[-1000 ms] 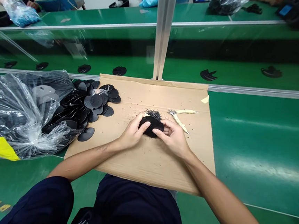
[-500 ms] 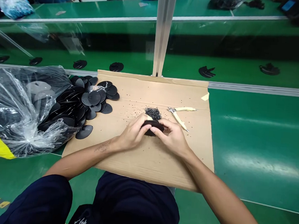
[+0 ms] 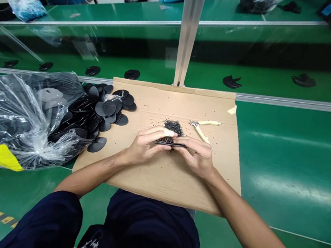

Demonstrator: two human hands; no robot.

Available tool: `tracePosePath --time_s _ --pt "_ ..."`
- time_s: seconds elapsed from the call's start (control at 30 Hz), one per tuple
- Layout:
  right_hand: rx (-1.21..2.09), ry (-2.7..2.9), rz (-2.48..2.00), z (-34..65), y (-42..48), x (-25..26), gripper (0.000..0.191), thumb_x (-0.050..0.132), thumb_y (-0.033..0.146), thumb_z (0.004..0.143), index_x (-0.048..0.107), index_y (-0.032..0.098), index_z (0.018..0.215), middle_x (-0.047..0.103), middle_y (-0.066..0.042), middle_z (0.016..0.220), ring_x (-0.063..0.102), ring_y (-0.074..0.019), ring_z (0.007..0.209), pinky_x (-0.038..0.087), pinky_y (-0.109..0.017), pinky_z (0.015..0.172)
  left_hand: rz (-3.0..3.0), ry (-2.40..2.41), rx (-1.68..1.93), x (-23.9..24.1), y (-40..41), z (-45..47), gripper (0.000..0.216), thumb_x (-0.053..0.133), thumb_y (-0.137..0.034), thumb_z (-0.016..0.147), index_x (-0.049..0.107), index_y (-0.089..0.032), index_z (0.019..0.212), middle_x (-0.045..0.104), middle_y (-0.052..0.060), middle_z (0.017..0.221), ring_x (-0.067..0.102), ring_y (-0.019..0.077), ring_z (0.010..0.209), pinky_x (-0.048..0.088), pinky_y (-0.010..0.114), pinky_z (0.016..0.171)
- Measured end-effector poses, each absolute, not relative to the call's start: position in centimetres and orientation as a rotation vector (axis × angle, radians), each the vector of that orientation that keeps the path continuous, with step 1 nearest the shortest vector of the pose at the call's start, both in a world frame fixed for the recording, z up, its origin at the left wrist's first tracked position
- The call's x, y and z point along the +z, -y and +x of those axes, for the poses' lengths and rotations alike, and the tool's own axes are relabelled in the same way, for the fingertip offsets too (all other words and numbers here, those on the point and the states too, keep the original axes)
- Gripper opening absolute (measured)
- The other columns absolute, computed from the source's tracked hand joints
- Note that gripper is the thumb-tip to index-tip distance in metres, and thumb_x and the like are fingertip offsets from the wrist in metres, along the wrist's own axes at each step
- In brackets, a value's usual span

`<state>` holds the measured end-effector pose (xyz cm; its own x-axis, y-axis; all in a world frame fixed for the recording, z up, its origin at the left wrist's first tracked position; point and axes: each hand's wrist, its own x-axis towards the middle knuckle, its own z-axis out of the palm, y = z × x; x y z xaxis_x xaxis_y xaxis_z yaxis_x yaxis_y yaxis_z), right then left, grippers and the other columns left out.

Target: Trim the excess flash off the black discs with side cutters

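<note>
Black disc [image 3: 168,143] is now turned almost edge-on

Half a second ago its broad face still shows partly to the camera; now only a thin dark line is seen, near the centre of the frame. It is between the left hand [image 3: 146,143] and the right hand [image 3: 199,154], a little above the cardboard sheet [image 3: 149,180]. Each hand pinches it by one side, with fingers above and thumb below. One left finger carries a pale wrap [image 3: 169,133]. Some small dark parts appear over the disc, but they are too small to tell clearly.

Just behind the hands lies a heap of black bits [image 3: 173,127], and pale-handled cutters [image 3: 195,124] rest open to the right of it. At left of the frame, many loose discs [image 3: 82,113] spread from a clear plastic bag [image 3: 18,111].

For working well at this disc, it seems better to support it with both thumbs from below, near the rim, so that it does not bend or slip. The fingers above should press gently and evenly. Keeping it close to the heap would probably let any loose bits fall in one place, and not over the sheet.
</note>
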<state>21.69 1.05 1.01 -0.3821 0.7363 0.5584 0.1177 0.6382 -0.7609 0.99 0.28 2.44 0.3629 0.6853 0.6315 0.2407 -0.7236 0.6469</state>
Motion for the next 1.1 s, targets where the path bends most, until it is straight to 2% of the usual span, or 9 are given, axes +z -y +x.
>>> tracePosePath --time_s 0.27,0.37,0.53,0.7,0.9,1.1 --pt "0.751 1.961 -0.694 21.73 -1.12 0.68 0.019 0.061 0.021 0.096 0.077 0.023 0.104 0.08 -0.006 0.1 0.077 -0.0201 0.089 0.066 -0.035 0.08 2.264 -0.807 1.399 1.97 -0.36 0.73 0.02 0.069 -0.03 0.094 0.072 -0.017 0.109 0.077 0.01 0.097 0.072 0.0169 0.087 0.058 0.032 0.078" --pt "0.75 1.983 -0.698 21.76 -1.14 0.71 0.021 0.059 0.02 0.096 0.077 0.024 0.107 0.08 -0.006 0.101 0.076 -0.0199 0.09 0.066 -0.035 0.08 2.297 -0.802 1.388 1.93 -0.42 0.71 0.018 0.066 -0.03 0.096 0.071 -0.019 0.111 0.078 0.009 0.098 0.072 0.017 0.088 0.058 0.033 0.077" --pt "0.737 2.028 -0.633 21.87 -1.22 1.02 0.022 0.058 0.016 0.096 0.076 0.023 0.107 0.08 -0.006 0.098 0.076 -0.0183 0.088 0.065 -0.032 0.078 2.343 -0.782 1.437 1.76 -0.4 0.56 0.021 0.072 -0.023 0.092 0.07 -0.019 0.112 0.078 0.008 0.094 0.071 0.0159 0.081 0.056 0.032 0.073" --pt "0.707 2.083 -0.676 22.08 -1.19 0.92 0.023 0.057 0.019 0.096 0.076 0.025 0.108 0.079 -0.005 0.102 0.075 -0.0194 0.09 0.064 -0.035 0.079 2.371 -0.737 1.371 1.57 -0.73 0.3 0.026 0.061 -0.03 0.099 0.068 -0.02 0.122 0.078 0.01 0.102 0.072 0.0174 0.087 0.057 0.034 0.076" --pt "0.691 2.123 -0.628 22.06 -1.4 0.8 0.021 0.055 0.016 0.097 0.075 0.022 0.102 0.079 -0.006 0.098 0.075 -0.0166 0.086 0.063 -0.03 0.076 2.406 -0.746 1.392 1.49 -0.8 0.22 0.019 0.071 -0.026 0.092 0.071 -0.02 0.11 0.078 0.006 0.089 0.071 0.0161 0.078 0.057 0.031 0.071" --pt "0.684 2.118 -0.66 22.18 -1.44 0.7 0.022 0.055 0.016 0.096 0.075 0.023 0.104 0.079 -0.005 0.103 0.075 -0.0172 0.09 0.063 -0.032 0.078 2.441 -0.746 1.356 1.53 -0.82 0.25 0.025 0.061 -0.026 0.099 0.067 -0.02 0.123 0.079 0.009 0.101 0.073 0.0177 0.088 0.057 0.034 0.076"
